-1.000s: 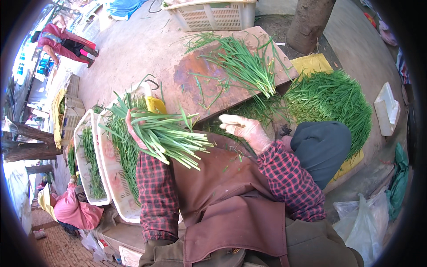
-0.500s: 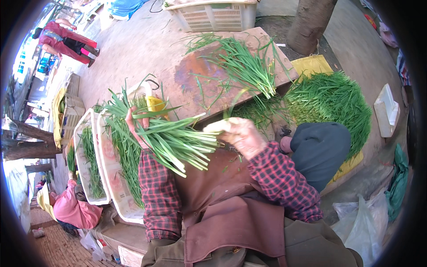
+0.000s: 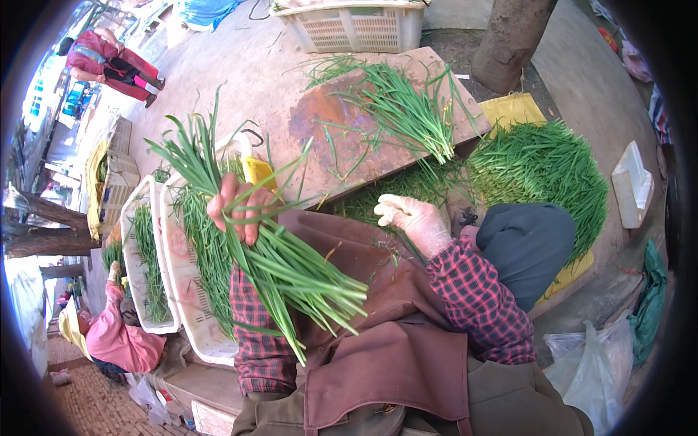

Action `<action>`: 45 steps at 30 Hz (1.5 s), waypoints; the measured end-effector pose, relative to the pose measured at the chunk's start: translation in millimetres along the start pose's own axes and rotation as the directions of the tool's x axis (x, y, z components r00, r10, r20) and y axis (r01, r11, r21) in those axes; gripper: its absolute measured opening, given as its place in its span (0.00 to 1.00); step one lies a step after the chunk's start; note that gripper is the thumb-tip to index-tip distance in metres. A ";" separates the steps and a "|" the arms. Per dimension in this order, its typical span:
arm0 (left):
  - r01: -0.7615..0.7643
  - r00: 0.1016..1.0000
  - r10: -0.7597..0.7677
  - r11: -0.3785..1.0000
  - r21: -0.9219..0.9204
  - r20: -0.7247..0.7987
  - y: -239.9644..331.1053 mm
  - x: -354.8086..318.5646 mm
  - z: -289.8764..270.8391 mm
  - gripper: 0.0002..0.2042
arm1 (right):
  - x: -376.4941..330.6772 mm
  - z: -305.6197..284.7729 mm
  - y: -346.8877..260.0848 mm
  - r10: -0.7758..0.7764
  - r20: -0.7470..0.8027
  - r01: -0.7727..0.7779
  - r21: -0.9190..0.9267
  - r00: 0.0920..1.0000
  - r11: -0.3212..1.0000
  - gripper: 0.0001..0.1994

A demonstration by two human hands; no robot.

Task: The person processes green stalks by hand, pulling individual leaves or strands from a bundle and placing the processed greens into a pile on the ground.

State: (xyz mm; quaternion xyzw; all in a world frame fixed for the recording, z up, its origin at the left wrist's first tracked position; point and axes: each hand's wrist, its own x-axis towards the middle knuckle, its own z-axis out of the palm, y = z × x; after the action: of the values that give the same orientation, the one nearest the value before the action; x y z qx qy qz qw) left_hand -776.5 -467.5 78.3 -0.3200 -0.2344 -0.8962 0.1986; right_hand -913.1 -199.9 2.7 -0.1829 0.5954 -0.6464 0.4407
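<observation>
A bunch of green garlic chives (image 3: pixel 294 265) is wrapped in the fingers of my left hand (image 3: pixel 243 207), above my lap. Its leafy tips fan out to the upper left. The pale stem ends point down and right over my brown apron (image 3: pixel 392 356). My right hand (image 3: pixel 416 221), in a thin whitish glove, hangs apart from the bunch to its right. Its fingers are bent and loosely parted, with nothing visible in them. Beyond my hands, another loose bunch of chives (image 3: pixel 418 109) lies on a stained wooden board (image 3: pixel 305 163).
On the right, a large heap of chives (image 3: pixel 545 189) rests on yellow sheeting (image 3: pixel 512 107). White crates (image 3: pixel 211 345) holding chives stand at left. A pale crate (image 3: pixel 356 29) and a tree trunk (image 3: pixel 512 43) are at the far side. A person in pink (image 3: pixel 127 338) sits at lower left.
My left hand has turned the bunch so its stems drop toward my lap. My right hand has drawn away from the stem ends to the right, and the pale blade at it is gone.
</observation>
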 end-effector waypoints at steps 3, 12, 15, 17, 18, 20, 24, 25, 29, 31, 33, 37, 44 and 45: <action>0.167 0.915 -0.153 0.986 -0.004 0.372 -2.1 26.1 -0.3 0.18 | 3.8 -5.7 -5.9 -0.053 -0.021 0.056 0.156 0.998 0.986 0.17; 0.022 0.997 -0.024 0.999 0.036 0.069 1.3 -4.2 -14.9 0.13 | -6.5 5.1 -12.9 -0.045 0.167 0.009 0.213 0.985 0.977 0.14; -0.057 0.997 0.060 0.995 0.081 -0.041 0.1 -9.8 -14.4 0.07 | -13.4 16.4 -19.1 -0.102 0.044 0.102 0.011 0.994 0.995 0.13; -0.080 0.995 0.084 0.993 0.081 -0.047 3.0 -11.9 -13.6 0.08 | -25.4 20.6 -36.8 -0.276 0.021 0.269 -0.315 0.961 0.910 0.10; -0.092 0.994 0.096 0.993 0.076 -0.048 3.3 -12.0 -14.6 0.08 | -30.8 21.8 -44.0 -0.363 0.028 0.333 -0.470 0.931 0.818 0.10; -0.071 0.995 0.077 0.993 0.098 -0.061 8.6 -14.6 -17.9 0.09 | -34.3 31.0 -49.5 -0.729 0.151 0.626 -0.645 0.667 0.438 0.07; -0.065 0.988 0.084 0.987 0.146 -0.128 12.8 -16.6 -17.6 0.10 | -39.0 49.2 -35.1 -0.644 0.353 0.661 -0.675 0.679 0.328 0.11; -0.068 0.987 0.089 0.986 0.154 -0.137 13.6 -17.5 -18.1 0.10 | -34.8 50.2 -30.0 -0.649 0.357 0.670 -0.667 0.672 0.326 0.11; -0.084 0.987 0.099 0.990 0.117 -0.128 11.3 -17.0 -20.0 0.10 | -24.5 47.6 -16.9 -0.524 0.451 0.680 -0.602 0.722 0.418 0.13; -0.095 0.990 0.101 0.994 0.059 -0.096 9.9 -17.6 -24.1 0.10 | -18.8 46.0 -25.4 -0.309 0.326 0.432 -0.436 0.894 0.790 0.13; -0.108 0.994 0.107 0.994 -0.033 -0.030 8.8 -16.5 -27.2 0.10 | -12.6 43.3 -47.0 -0.095 0.232 0.152 -0.244 0.968 0.958 0.09; -0.070 0.997 0.072 0.996 -0.048 0.029 8.9 -25.9 -41.9 0.11 | 0.3 39.6 -37.4 0.030 0.206 -0.033 0.010 0.978 0.999 0.08; -0.126 0.992 0.127 0.991 -0.043 0.021 6.2 -19.9 -33.9 0.12 | -21.6 47.5 -26.7 -0.247 0.190 0.280 -0.177 0.950 0.943 0.10; -0.137 0.989 0.139 0.989 -0.049 0.044 7.2 -18.7 -36.0 0.11 | -22.8 48.3 -24.5 -0.356 0.177 0.391 -0.242 0.918 0.888 0.10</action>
State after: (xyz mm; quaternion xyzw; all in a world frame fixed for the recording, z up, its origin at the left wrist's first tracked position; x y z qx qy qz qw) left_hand -776.8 -489.2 43.2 -0.3611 -0.1959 -0.8776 0.2470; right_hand -872.5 -213.7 42.9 -0.3937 0.6027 -0.6181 0.3158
